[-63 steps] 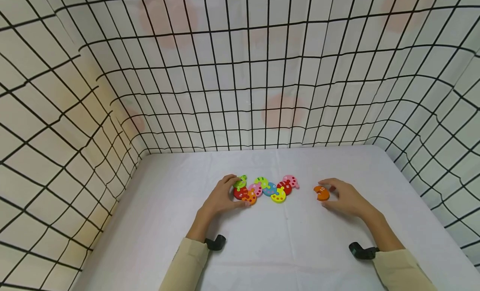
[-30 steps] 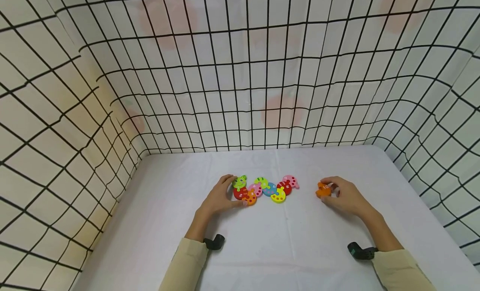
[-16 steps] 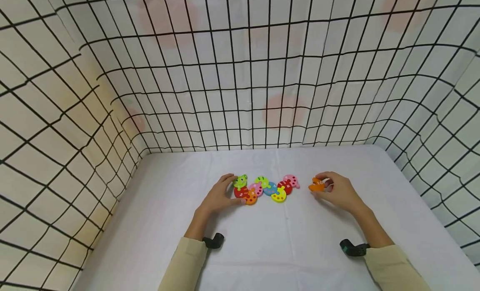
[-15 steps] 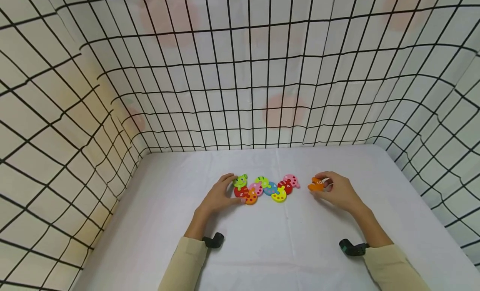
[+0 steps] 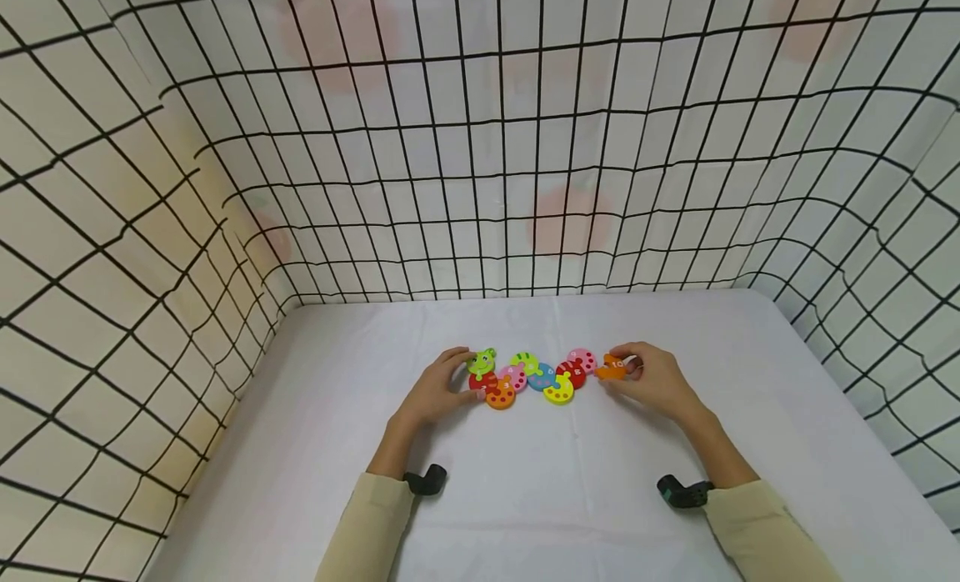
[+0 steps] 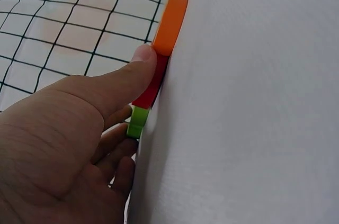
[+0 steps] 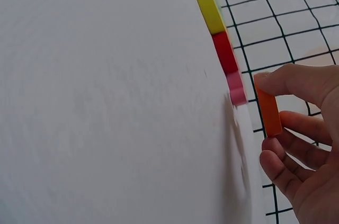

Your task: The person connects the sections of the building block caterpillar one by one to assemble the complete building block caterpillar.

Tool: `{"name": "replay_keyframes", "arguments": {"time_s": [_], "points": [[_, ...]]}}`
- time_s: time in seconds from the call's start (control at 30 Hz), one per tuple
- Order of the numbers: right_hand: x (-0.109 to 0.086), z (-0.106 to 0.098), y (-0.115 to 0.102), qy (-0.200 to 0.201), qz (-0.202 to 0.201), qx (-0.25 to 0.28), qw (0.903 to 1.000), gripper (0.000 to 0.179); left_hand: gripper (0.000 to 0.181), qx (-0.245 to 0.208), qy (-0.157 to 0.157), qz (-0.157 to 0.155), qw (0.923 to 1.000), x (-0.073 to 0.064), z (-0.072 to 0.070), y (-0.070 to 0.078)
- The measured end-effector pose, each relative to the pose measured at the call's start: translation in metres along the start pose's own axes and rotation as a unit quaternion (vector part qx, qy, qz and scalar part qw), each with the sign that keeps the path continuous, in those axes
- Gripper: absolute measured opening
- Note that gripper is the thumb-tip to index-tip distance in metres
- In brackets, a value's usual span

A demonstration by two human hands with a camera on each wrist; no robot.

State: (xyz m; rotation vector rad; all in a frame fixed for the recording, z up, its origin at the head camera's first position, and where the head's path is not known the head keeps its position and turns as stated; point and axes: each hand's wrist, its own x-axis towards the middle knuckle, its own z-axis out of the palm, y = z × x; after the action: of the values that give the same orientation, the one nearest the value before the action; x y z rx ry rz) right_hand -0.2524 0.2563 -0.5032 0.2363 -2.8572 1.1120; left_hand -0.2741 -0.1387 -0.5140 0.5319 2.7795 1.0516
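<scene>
A caterpillar number puzzle of linked, colourful round pieces (image 5: 542, 377) lies on the white tabletop. At its left end is a green smiling head (image 5: 482, 363). My left hand (image 5: 435, 392) spans that end, thumb on the edge by the red piece (image 6: 153, 83) and fingers by the green head. My right hand (image 5: 652, 382) pinches an orange puzzle piece (image 5: 612, 368) marked 10 between thumb and fingers. In the right wrist view this piece is raised off the table, close beside the pink end piece (image 7: 237, 88). The fingers hide part of the orange piece.
The white-covered table (image 5: 517, 490) extends around the puzzle. A black-line grid on white cloth (image 5: 480, 148) rises behind it and on both sides. Black wrist cameras (image 5: 684, 491) sit at both cuffs.
My right hand has picked up the orange piece, turned it, and brought it left to the puzzle's pink end. The left hand stays at the head end, its thumb shifted slightly.
</scene>
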Motion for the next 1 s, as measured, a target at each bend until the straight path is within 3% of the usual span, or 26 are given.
{"name": "replay_keyframes", "arguments": {"time_s": [0.7,1.0], "points": [[0.005,0.012,-0.010,-0.009,0.021,-0.011,0.9997,0.050,0.072,-0.002,0.012,0.001,0.9999,-0.001,0.005,0.001],[0.005,0.016,-0.012,-0.028,0.060,-0.029,0.9974,0.051,0.073,-0.001,0.010,0.011,0.9999,0.001,0.005,-0.001]]}}
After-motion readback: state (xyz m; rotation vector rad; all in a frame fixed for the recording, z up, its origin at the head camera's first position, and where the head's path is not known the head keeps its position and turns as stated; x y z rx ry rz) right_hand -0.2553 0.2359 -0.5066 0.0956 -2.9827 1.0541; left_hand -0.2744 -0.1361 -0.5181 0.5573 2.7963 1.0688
